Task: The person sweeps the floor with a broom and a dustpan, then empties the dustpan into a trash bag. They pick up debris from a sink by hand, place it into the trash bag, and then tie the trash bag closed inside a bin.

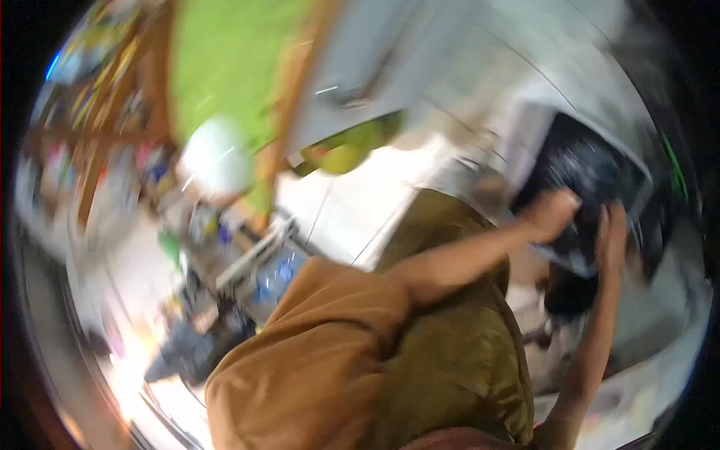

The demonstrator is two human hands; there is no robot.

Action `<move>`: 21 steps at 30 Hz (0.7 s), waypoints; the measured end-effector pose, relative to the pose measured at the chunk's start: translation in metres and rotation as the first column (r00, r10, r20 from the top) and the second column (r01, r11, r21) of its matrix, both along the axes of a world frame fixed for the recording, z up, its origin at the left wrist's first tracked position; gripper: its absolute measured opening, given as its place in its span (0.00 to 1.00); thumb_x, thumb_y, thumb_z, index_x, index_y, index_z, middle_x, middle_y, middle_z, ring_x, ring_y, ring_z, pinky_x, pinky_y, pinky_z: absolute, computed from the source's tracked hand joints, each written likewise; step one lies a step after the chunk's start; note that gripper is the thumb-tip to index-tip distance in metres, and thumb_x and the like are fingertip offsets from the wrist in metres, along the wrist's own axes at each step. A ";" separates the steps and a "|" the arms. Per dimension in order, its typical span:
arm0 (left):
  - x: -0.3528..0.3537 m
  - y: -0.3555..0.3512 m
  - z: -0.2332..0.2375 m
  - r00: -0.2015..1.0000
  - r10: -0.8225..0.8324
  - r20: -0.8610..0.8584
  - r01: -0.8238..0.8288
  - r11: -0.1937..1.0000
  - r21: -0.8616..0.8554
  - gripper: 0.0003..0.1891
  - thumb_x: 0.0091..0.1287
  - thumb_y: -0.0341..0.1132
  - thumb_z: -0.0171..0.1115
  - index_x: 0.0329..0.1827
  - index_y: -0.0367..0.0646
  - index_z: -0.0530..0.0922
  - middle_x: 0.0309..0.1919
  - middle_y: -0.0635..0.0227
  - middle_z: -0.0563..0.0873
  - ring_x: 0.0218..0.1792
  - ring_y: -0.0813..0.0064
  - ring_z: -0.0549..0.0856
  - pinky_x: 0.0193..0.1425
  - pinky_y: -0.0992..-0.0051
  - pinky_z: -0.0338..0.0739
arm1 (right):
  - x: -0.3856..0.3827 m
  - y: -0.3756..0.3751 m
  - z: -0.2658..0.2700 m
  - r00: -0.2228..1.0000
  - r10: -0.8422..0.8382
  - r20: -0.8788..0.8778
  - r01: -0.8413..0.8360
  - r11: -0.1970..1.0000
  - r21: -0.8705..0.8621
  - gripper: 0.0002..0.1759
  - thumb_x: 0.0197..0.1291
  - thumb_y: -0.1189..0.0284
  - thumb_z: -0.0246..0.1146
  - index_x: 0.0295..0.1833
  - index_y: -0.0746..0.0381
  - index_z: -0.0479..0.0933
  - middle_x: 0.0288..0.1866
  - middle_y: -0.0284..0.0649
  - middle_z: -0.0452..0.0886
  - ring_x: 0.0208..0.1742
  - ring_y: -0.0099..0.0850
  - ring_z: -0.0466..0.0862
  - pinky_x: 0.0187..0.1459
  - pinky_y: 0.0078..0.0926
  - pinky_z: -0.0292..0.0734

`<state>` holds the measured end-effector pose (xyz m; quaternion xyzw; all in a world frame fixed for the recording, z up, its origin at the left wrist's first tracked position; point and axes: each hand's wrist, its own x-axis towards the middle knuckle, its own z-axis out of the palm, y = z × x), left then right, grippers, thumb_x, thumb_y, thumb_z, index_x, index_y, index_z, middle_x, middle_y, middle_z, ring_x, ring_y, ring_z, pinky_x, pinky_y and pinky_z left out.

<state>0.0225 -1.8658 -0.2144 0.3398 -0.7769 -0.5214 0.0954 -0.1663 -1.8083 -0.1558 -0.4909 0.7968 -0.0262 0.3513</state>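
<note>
A pale-rimmed, roughly rectangular thing with a dark, shiny inside (577, 154) lies at the right, blurred by motion. My left hand (551, 214) reaches over its lower left part, fingers curled together; what they hold, if anything, I cannot make out. Along its lower right edge is my right hand (611, 236), its fingers stretched out and close together. Both forearms come up from the bottom, the left one out of a brown sleeve (330, 330). Olive-brown trousers (450, 330) cover the leg beneath my left arm.
Pale floor tiles (352, 202) run across the middle. A bright green panel (232, 60) with a wooden edge stands at upper left, a white round thing (217, 157) in front of it. Clear blue-tinted plastic (277, 277) and assorted blurred items lie at the left. Something black (570, 289) sits below my hands.
</note>
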 end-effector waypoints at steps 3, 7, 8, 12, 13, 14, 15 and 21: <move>-0.013 -0.015 0.032 0.876 0.418 -0.243 -0.345 0.893 0.290 0.07 0.65 0.28 0.50 0.35 0.37 0.78 0.33 0.50 0.80 0.37 0.50 0.81 0.40 0.60 0.76 | 0.012 -0.007 0.026 0.909 0.415 -0.020 -0.415 0.910 0.016 0.25 0.72 0.63 0.52 0.64 0.72 0.68 0.65 0.58 0.71 0.68 0.54 0.69 0.67 0.47 0.64; -0.050 -0.023 0.073 0.952 0.274 -0.134 -0.208 0.904 0.374 0.14 0.63 0.32 0.57 0.24 0.29 0.77 0.27 0.47 0.82 0.32 0.51 0.84 0.40 0.59 0.77 | -0.033 0.039 -0.041 0.892 0.344 0.295 -0.252 0.917 -0.309 0.21 0.63 0.71 0.63 0.56 0.72 0.71 0.56 0.56 0.77 0.56 0.50 0.79 0.55 0.43 0.73; -0.065 -0.010 0.060 0.929 0.343 -0.141 -0.296 0.915 0.273 0.15 0.65 0.34 0.56 0.24 0.30 0.78 0.29 0.48 0.83 0.34 0.52 0.84 0.41 0.59 0.76 | -0.028 0.032 -0.028 0.923 0.283 0.260 -0.245 0.954 -0.171 0.20 0.62 0.71 0.64 0.55 0.72 0.72 0.55 0.56 0.78 0.54 0.48 0.79 0.55 0.42 0.74; -0.057 0.003 0.058 0.942 0.287 -0.171 -0.296 0.955 -0.027 0.17 0.66 0.38 0.56 0.23 0.34 0.79 0.33 0.53 0.84 0.39 0.55 0.82 0.43 0.59 0.74 | -0.037 0.044 -0.045 0.423 -0.523 0.740 0.457 0.828 0.324 0.21 0.75 0.63 0.48 0.58 0.70 0.72 0.55 0.41 0.75 0.53 0.32 0.77 0.56 0.30 0.71; -0.052 0.004 0.064 0.940 0.311 -0.142 -0.324 0.943 -0.079 0.16 0.65 0.37 0.57 0.22 0.35 0.79 0.33 0.54 0.84 0.40 0.56 0.81 0.43 0.60 0.74 | -0.043 0.049 -0.049 0.270 -0.588 0.762 0.497 0.764 0.412 0.20 0.75 0.65 0.47 0.59 0.70 0.72 0.55 0.41 0.75 0.53 0.31 0.77 0.57 0.30 0.71; -0.046 0.003 0.068 0.937 0.330 -0.115 -0.344 0.929 -0.134 0.15 0.63 0.37 0.59 0.22 0.37 0.79 0.34 0.55 0.84 0.40 0.56 0.81 0.43 0.60 0.75 | -0.031 0.046 -0.040 0.456 -0.514 0.726 0.494 0.825 0.274 0.20 0.75 0.65 0.47 0.59 0.70 0.71 0.55 0.41 0.75 0.53 0.31 0.77 0.57 0.30 0.71; -0.040 0.000 0.066 0.902 0.349 -0.254 -0.387 0.914 -0.119 0.13 0.62 0.37 0.61 0.24 0.37 0.80 0.36 0.55 0.84 0.41 0.56 0.80 0.43 0.60 0.75 | -0.016 0.040 -0.026 0.625 -0.427 0.654 0.460 0.878 0.133 0.20 0.75 0.65 0.47 0.59 0.69 0.71 0.55 0.40 0.74 0.53 0.31 0.76 0.57 0.30 0.71; 0.017 -0.005 0.059 0.734 0.449 -0.509 -0.372 0.893 0.252 0.12 0.53 0.36 0.69 0.35 0.37 0.81 0.37 0.55 0.83 0.38 0.54 0.79 0.44 0.60 0.76 | -0.004 0.036 -0.017 0.943 0.232 0.238 -0.112 0.896 -0.430 0.15 0.72 0.72 0.54 0.58 0.69 0.75 0.47 0.50 0.79 0.45 0.45 0.80 0.47 0.34 0.76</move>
